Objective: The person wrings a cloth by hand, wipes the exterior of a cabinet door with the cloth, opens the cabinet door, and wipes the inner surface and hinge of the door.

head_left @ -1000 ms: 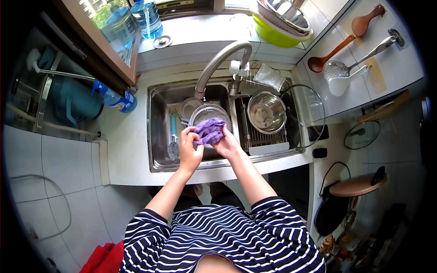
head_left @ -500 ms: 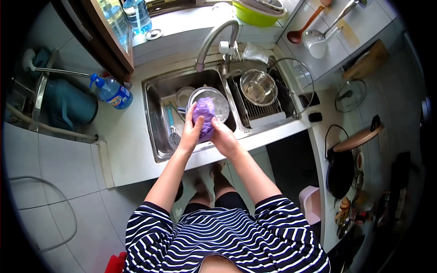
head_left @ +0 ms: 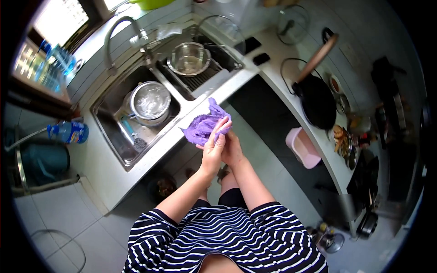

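Observation:
A crumpled purple cloth (head_left: 200, 129) is held between my two hands, over the front edge of the counter and the floor. My left hand (head_left: 212, 152) has its fingers closed on the cloth from the left. Close against it, my right hand (head_left: 232, 146) grips the cloth's right side. Beyond them, the left sink basin (head_left: 109, 109) holds a pot (head_left: 150, 102) with a clear, wet-looking top and a blue-handled brush (head_left: 128, 126). A glass bowl (head_left: 189, 59) stands on the rack over the right basin.
The curved faucet (head_left: 109, 50) rises behind the sink. A blue bottle (head_left: 73, 132) stands on the left counter. At the right are a black pan (head_left: 314, 102), a brown-rimmed lid (head_left: 318, 57) and several jars. A pink bin (head_left: 302, 148) is below the right counter.
The view has turned right, so the sink now lies to the left. Both hands, with the purple cloth, have moved from over the sink to beyond its front edge.

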{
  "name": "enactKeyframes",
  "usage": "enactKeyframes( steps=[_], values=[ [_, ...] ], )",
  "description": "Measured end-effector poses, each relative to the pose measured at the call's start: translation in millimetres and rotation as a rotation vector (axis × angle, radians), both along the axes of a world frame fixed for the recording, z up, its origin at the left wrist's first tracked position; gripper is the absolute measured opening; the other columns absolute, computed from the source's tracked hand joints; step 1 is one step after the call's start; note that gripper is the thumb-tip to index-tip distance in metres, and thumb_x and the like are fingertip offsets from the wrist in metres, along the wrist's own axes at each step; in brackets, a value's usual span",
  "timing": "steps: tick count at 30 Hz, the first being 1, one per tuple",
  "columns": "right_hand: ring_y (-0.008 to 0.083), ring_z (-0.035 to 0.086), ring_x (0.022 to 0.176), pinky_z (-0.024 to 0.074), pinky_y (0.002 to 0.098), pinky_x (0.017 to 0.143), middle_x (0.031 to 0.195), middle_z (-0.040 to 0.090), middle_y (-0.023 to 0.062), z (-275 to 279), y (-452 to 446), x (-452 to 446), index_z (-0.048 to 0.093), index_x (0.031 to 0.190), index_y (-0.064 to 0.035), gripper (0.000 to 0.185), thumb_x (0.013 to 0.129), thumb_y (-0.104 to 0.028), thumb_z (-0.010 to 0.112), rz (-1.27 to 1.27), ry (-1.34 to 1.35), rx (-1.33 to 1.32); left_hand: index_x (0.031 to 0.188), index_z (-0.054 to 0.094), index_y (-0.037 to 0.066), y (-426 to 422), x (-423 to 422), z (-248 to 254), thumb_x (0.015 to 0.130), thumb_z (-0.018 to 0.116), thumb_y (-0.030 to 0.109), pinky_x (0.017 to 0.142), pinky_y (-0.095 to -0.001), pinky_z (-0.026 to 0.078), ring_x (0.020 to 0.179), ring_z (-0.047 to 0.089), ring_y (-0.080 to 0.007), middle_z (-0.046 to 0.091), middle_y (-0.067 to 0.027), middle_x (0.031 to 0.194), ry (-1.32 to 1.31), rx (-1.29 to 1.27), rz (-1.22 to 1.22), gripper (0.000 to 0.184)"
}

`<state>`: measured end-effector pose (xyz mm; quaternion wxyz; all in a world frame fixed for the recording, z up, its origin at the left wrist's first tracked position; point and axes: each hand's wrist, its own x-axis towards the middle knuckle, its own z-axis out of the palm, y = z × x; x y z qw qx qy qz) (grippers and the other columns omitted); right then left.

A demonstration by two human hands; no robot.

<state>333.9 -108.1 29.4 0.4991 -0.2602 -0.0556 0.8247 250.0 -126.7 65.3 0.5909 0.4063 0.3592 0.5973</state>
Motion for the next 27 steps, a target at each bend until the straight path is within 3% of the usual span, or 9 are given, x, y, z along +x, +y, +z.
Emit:
enactKeyframes(
  steps=[2, 4, 7, 8, 14, 17, 20, 22, 27],
  values=[
    [0.0192, 0.057, 0.099, 0.0460, 0.0337, 0.088, 0.108, 0.058, 0.0071, 13.6, -3.5, 31.8, 0.050, 0.117, -0.0091, 0.042, 0.090, -0.041, 0.051, -0.061, -0.046, 0.007, 0.128, 0.044, -0.004, -1.6, 32.1, 0.1, 0.096, 0.038, 0.028, 0.107, -0.0305, 0.018, 0.131, 0.030, -0.0215, 0.038, -0.0116, 0.138, -0.476, -0.259, -0.151, 0.046],
    [0.0225, 0.055, 0.104, 0.0443, 0.0369, 0.093, 0.117, 0.055, 0.0093, -20.5, -8.4, 65.5, 0.043, 0.129, -0.0080, 0.048, 0.091, -0.037, 0.049, -0.189, -0.111, -0.014, 0.131, 0.042, -0.001, 1.8, 57.0, -14.5, 0.095, 0.039, 0.026, 0.106, -0.0297, 0.020, 0.130, 0.032, -0.0214, 0.039, -0.0114, 0.138, -0.668, -0.393, -0.279, 0.045],
    [0.0212, 0.053, 0.107, 0.0439, 0.0351, 0.093, 0.118, 0.053, 0.0075, -32.1, -25.1, 111.0, 0.042, 0.129, -0.0091, 0.046, 0.093, -0.036, 0.046, -0.307, -0.297, -0.132, 0.133, 0.040, 0.001, -1.5, 111.9, -17.9, 0.094, 0.042, 0.021, 0.107, -0.0308, 0.021, 0.131, 0.031, -0.0234, 0.039, -0.0126, 0.137, -0.128, -0.297, -0.374, 0.044],
    [0.0226, 0.052, 0.108, 0.0438, 0.0360, 0.093, 0.122, 0.050, 0.0075, -65.7, -26.1, 130.5, 0.038, 0.131, -0.0085, 0.048, 0.094, -0.038, 0.044, -0.354, -0.272, -0.031, 0.134, 0.038, 0.003, -4.2, 133.8, -40.8, 0.092, 0.044, 0.018, 0.107, -0.0327, 0.020, 0.133, 0.027, -0.0266, 0.035, -0.0152, 0.140, 0.169, -0.059, -0.369, 0.045],
    [0.0215, 0.054, 0.103, 0.0457, 0.0344, 0.088, 0.115, 0.053, 0.0072, -105.3, -42.8, 221.0, 0.042, 0.126, -0.0079, 0.051, 0.091, -0.044, 0.048, -0.544, -0.315, -0.145, 0.137, 0.033, 0.006, -14.5, 235.8, -50.4, 0.092, 0.044, 0.019, 0.108, -0.0364, 0.020, 0.135, 0.022, -0.0313, 0.024, -0.0198, 0.145, 0.623, 0.059, -0.519, 0.048],
    [0.0210, 0.055, 0.101, 0.0466, 0.0336, 0.086, 0.112, 0.055, 0.0071, -140.3, -46.8, 253.7, 0.043, 0.124, -0.0076, 0.053, 0.089, -0.047, 0.050, -0.633, -0.290, -0.137, 0.137, 0.034, 0.008, -6.2, 260.8, -57.7, 0.092, 0.046, 0.019, 0.104, -0.0364, 0.029, 0.129, 0.034, -0.0313, 0.034, -0.0209, 0.139, 0.865, 0.115, -0.599, 0.047],
    [0.0187, 0.055, 0.100, 0.0457, 0.0320, 0.086, 0.110, 0.055, 0.0074, -102.2, -30.1, 285.5, 0.043, 0.123, -0.0047, 0.054, 0.091, -0.048, 0.047, -0.568, -0.544, -0.379, 0.135, 0.036, 0.009, 7.6, 268.4, -89.3, 0.091, 0.048, 0.025, 0.100, -0.0363, 0.034, 0.122, 0.043, -0.0336, 0.042, -0.0223, 0.132, 0.647, -0.164, -0.628, 0.048],
    [0.0177, 0.054, 0.102, 0.0443, 0.0307, 0.088, 0.113, 0.054, 0.0077, -112.3, -14.3, 304.4, 0.041, 0.125, -0.0029, 0.055, 0.092, -0.047, 0.043, -0.629, -0.602, -0.308, 0.127, 0.046, 0.009, 18.2, 273.3, -116.0, 0.090, 0.050, 0.023, 0.093, -0.0347, 0.041, 0.109, 0.053, -0.0320, 0.054, -0.0197, 0.118, 0.610, -0.213, -0.464, 0.040],
    [0.0182, 0.047, 0.114, 0.0376, 0.0334, 0.097, 0.126, 0.046, 0.0080, -151.1, 10.8, 333.8, 0.034, 0.132, -0.0043, 0.059, 0.092, -0.047, 0.043, -0.673, -0.451, -0.348, 0.116, 0.055, 0.007, 62.8, 281.6, -171.1, 0.087, 0.052, 0.020, 0.082, -0.0333, 0.045, 0.100, 0.056, -0.0271, 0.059, -0.0128, 0.107, 0.821, -0.171, -0.513, 0.032]
  ],
)
